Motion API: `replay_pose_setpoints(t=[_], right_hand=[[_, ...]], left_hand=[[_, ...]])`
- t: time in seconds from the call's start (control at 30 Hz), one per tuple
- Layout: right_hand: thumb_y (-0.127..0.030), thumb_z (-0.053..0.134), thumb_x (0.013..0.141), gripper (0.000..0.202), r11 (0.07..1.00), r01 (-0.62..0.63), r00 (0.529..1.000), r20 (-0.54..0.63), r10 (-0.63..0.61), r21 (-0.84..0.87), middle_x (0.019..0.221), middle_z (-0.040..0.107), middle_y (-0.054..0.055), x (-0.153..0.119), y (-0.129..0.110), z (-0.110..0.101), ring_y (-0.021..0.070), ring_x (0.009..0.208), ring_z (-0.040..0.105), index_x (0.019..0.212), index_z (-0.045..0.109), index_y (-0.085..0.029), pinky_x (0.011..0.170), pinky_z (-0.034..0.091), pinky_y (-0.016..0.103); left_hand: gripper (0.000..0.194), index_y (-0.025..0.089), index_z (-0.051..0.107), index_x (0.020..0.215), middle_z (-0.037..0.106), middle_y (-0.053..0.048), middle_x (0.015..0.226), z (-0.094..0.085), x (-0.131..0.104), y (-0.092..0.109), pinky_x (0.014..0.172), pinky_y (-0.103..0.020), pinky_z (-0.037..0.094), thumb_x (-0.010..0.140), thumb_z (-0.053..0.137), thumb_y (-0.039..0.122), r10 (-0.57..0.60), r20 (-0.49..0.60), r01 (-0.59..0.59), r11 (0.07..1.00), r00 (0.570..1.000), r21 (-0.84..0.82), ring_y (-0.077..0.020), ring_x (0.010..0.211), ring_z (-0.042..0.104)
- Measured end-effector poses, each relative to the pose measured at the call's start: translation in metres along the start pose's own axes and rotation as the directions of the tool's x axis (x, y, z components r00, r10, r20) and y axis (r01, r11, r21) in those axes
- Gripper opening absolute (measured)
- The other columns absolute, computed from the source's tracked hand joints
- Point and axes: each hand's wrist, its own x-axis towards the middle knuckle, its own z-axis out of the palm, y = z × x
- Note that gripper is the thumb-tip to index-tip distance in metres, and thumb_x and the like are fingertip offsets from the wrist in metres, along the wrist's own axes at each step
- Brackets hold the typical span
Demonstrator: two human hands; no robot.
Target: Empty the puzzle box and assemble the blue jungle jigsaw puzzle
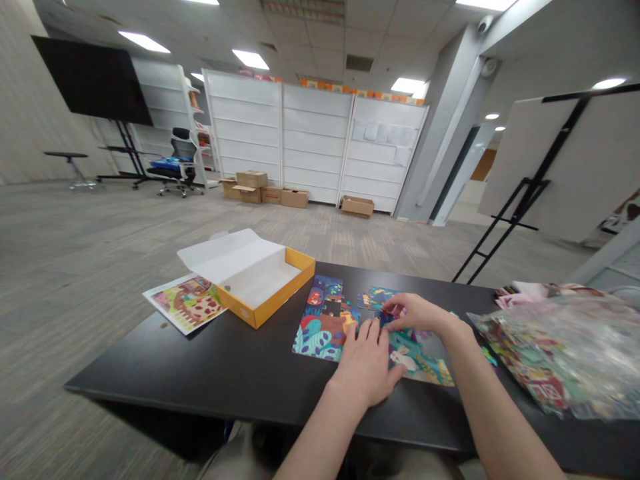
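A partly assembled jigsaw puzzle (320,333) with a colourful animal picture lies on the black table. Dark gaps show the tabletop through its upper middle. My left hand (367,363) rests palm down over the puzzle's lower middle, its fingers stretched out on the pieces. Just right of it, my right hand (417,312) bends over the upper part, thumb and fingers pinched on a small purplish puzzle piece (399,311), mostly hidden by the fingers. A white rabbit (404,360) is printed on the section below my right hand.
An open yellow box (273,301) with a white lid stands left of the puzzle, beside a picture sheet (187,301). Clear plastic bags of puzzle pieces (560,353) lie at the right on the black table (215,373). Cardboard boxes (250,187) sit on the floor behind.
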Motion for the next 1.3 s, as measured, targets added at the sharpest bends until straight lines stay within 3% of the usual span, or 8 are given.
replay_pose_setpoints(t=[0.4,0.63,0.93,1.3], right_hand=[[-0.035,0.072,0.068,0.049,0.999,0.038,0.999,0.009,-0.038,-0.021,0.089,0.074,0.007,0.003,0.003,0.005,0.0219,0.08,0.067,0.114,0.074,-0.016,0.07,0.05,0.026],[-0.031,0.07,0.068,0.044,0.997,0.053,0.999,-0.002,-0.053,-0.048,0.09,0.075,0.005,-0.001,-0.003,0.001,0.0204,0.075,0.065,0.11,0.077,-0.017,0.069,0.048,0.026],[-0.024,0.067,0.067,0.041,0.991,0.121,0.992,-0.021,-0.122,-0.064,0.088,0.075,0.004,0.003,-0.004,0.008,0.0205,0.079,0.064,0.107,0.077,-0.02,0.068,0.047,0.025],[-0.033,0.079,0.066,0.049,1.0,0.02,1.0,0.0,-0.02,0.014,0.085,0.074,0.006,0.005,0.006,0.004,0.0215,0.077,0.067,0.112,0.076,-0.016,0.069,0.049,0.026]], left_hand=[[0.065,0.01,0.049,0.141,0.044,-0.019,0.152,-0.003,-0.001,0.002,0.117,-0.054,0.028,0.097,0.041,0.058,-0.003,-0.004,0.003,1.0,1.0,0.021,-0.0338,0.14,0.038],[0.061,0.012,0.053,0.135,0.055,-0.018,0.138,-0.003,-0.002,0.002,0.113,-0.051,0.033,0.095,0.044,0.057,0.0,-0.048,0.002,0.999,0.999,0.042,-0.0339,0.132,0.045],[0.062,0.011,0.052,0.136,0.052,-0.019,0.141,-0.003,-0.002,0.002,0.115,-0.049,0.031,0.096,0.043,0.057,0.003,-0.042,-0.001,0.999,0.999,0.051,-0.0336,0.135,0.042],[0.058,0.013,0.053,0.134,0.055,-0.015,0.136,-0.004,-0.004,0.001,0.114,-0.049,0.033,0.096,0.046,0.056,0.019,-0.051,-0.017,0.999,0.999,0.031,-0.0323,0.131,0.045]])
